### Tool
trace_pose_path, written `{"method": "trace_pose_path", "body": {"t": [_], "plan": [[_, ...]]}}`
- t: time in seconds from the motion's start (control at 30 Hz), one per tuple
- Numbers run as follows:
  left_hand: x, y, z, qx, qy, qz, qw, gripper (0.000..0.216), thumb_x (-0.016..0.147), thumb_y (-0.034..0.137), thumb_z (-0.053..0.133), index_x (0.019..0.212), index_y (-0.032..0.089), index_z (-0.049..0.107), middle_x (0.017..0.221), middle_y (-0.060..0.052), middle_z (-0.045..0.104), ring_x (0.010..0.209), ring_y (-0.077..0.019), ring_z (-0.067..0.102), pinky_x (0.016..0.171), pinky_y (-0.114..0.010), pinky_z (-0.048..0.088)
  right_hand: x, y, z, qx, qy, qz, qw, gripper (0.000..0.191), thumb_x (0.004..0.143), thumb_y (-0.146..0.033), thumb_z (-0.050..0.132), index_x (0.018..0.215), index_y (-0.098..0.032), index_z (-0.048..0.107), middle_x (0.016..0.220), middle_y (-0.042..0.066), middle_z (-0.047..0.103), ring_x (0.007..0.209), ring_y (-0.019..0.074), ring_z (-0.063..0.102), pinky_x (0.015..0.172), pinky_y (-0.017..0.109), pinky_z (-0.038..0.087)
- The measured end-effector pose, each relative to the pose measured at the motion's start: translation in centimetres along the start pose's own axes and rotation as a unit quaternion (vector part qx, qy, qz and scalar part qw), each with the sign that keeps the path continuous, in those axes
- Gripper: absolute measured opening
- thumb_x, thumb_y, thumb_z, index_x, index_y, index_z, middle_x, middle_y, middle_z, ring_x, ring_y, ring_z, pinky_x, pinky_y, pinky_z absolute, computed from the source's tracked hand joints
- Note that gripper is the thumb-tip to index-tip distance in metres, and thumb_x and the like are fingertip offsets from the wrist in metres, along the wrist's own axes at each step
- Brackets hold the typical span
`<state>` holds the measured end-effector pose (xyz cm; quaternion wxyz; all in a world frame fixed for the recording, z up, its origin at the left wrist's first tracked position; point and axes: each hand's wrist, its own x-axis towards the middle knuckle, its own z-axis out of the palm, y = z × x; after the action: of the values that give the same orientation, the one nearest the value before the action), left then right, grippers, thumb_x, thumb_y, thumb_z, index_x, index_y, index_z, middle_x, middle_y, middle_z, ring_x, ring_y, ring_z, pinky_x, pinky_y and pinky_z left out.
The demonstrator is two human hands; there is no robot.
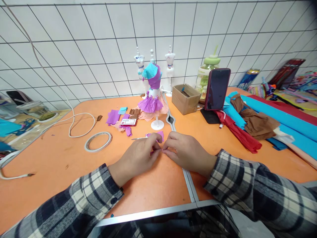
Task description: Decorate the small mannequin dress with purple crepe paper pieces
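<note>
Head view: left hand (138, 155) & right hand (187, 152) rest low on the orange desk (61, 158), near its front edge, fingertips meeting at centre. Both are closed in a fine pinch, thumb against forefinger, on a small purple crepe-paper piece (158, 135). Most of the paper pokes out just behind the fingers and lies on the desk; the exact grip spot is hidden by the knuckles. Plaid sleeves cover both forearms. Just left of the paper lies a thin metal tool (138, 138), type unclear. Further left is a flat ring of clear tape (98, 141), and beyond it a looping white cable (74, 122). Behind the hands stands a white mini mannequin in a purple & blue paper dress (153, 89), upright on a round foot. Purple paper scraps (113, 116) and a small red-white card (128, 122) lie to its left. At the tiled wall stand 2 bare white mini mannequins (139, 64). Right of the dressed one is an open brown cardboard box (185, 98), then a dark phone propped upright on a stand (217, 88), with a green-lidded clear bottle (206, 71) just behind it. Far right lie long blue crepe rolls (277, 115), w/ crumpled brown paper (255, 120) and red paper (237, 130) on top or beside.
</note>
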<state>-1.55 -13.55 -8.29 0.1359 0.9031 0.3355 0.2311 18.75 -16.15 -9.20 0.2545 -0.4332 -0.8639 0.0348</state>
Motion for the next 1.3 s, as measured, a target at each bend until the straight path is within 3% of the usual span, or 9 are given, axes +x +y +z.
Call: {"method": "trace_pose_path", "body": {"t": [0.27,0.57,0.73,0.8,0.9,1.0,1.07,1.17,1.3], "plan": [[0.4,0.6,0.5,-0.188,0.095,-0.205,0.956,0.029,0.082,0.019,0.061,0.099,0.026,0.039,0.073,0.004,0.072,0.072,-0.0182,0.073,0.068,-0.029,0.052,-0.6,-1.0,0.0,-0.165,0.068,-0.035,0.983,0.019,0.097,-0.019,0.054,0.085,-0.019,0.068,0.082,0.001,0.062,0.061,0.0117,0.046,0.050,0.029,0.019],[-0.3,0.9,0.2,0.061,0.104,-0.088,0.989,0.020,0.086,0.018,0.056,0.101,0.025,0.045,0.089,-0.002,0.078,0.079,-0.0245,0.076,0.061,-0.029,0.046,-0.7,-1.1,-0.5,-0.208,0.127,-0.065,0.968,0.018,0.095,-0.019,0.055,0.080,-0.019,0.066,0.077,0.000,0.062,0.064,0.0126,0.047,0.053,0.031,0.022],[0.0,1.2,0.5,-0.060,0.110,-0.132,0.983,0.026,0.081,0.016,0.060,0.100,0.025,0.046,0.086,0.000,0.077,0.080,-0.0220,0.074,0.066,-0.029,0.046,-0.7,-1.7,-0.7,-0.250,0.142,-0.099,0.953,0.021,0.096,-0.016,0.053,0.080,-0.019,0.065,0.073,0.001,0.061,0.063,0.0142,0.045,0.055,0.033,0.022],[0.3,1.1,0.6,-0.230,0.113,-0.194,0.947,0.029,0.078,0.017,0.064,0.097,0.024,0.043,0.072,0.004,0.074,0.067,-0.0176,0.070,0.063,-0.027,0.045,-0.8,-1.9,-0.8,-0.254,0.119,-0.108,0.954,0.024,0.097,-0.014,0.049,0.081,-0.019,0.067,0.072,0.002,0.062,0.062,0.0142,0.046,0.055,0.034,0.022],[0.8,0.8,0.5,-0.466,0.113,-0.266,0.836,0.038,0.076,0.022,0.071,0.096,0.023,0.040,0.057,0.009,0.065,0.052,-0.0118,0.060,0.056,-0.022,0.041,-0.8,-1.8,-0.9,-0.223,0.083,-0.093,0.967,0.027,0.099,-0.016,0.046,0.092,-0.020,0.071,0.073,0.003,0.065,0.062,0.0140,0.049,0.054,0.034,0.024],[0.9,0.4,0.2,-0.571,0.136,-0.280,0.760,0.049,0.071,0.025,0.080,0.100,0.022,0.041,0.064,0.006,0.069,0.059,-0.0111,0.063,0.059,-0.020,0.042,-0.3,-1.2,-0.8,-0.101,0.094,-0.013,0.990,0.023,0.099,-0.022,0.051,0.108,-0.022,0.072,0.086,0.004,0.072,0.071,0.0139,0.059,0.058,0.030,0.033],[0.9,0.2,0.1,-0.591,0.136,-0.281,0.744,0.053,0.069,0.026,0.083,0.102,0.022,0.041,0.069,0.004,0.072,0.063,-0.0117,0.065,0.061,-0.020,0.043,0.3,-0.6,-0.7,0.028,0.109,0.076,0.991,0.019,0.094,-0.024,0.059,0.106,-0.022,0.073,0.090,0.004,0.074,0.074,0.0141,0.062,0.063,0.027,0.040],[0.8,-0.1,0.1,-0.574,0.128,-0.275,0.761,0.051,0.071,0.027,0.083,0.100,0.022,0.041,0.065,0.005,0.071,0.060,-0.0110,0.064,0.061,-0.021,0.043,1.1,0.4,-0.3,0.254,0.051,0.228,0.939,0.014,0.088,-0.028,0.063,0.089,-0.017,0.072,0.078,0.003,0.070,0.061,0.0119,0.059,0.059,0.025,0.046],[0.7,-0.3,0.3,-0.521,0.128,-0.264,0.801,0.046,0.074,0.027,0.079,0.098,0.023,0.039,0.065,0.005,0.071,0.060,-0.0110,0.063,0.061,-0.022,0.044,1.5,1.2,0.5,0.543,-0.113,0.346,0.757,0.033,0.087,-0.047,0.065,0.089,-0.015,0.071,0.076,0.002,0.066,0.050,0.0080,0.055,0.050,0.023,0.052]]}}
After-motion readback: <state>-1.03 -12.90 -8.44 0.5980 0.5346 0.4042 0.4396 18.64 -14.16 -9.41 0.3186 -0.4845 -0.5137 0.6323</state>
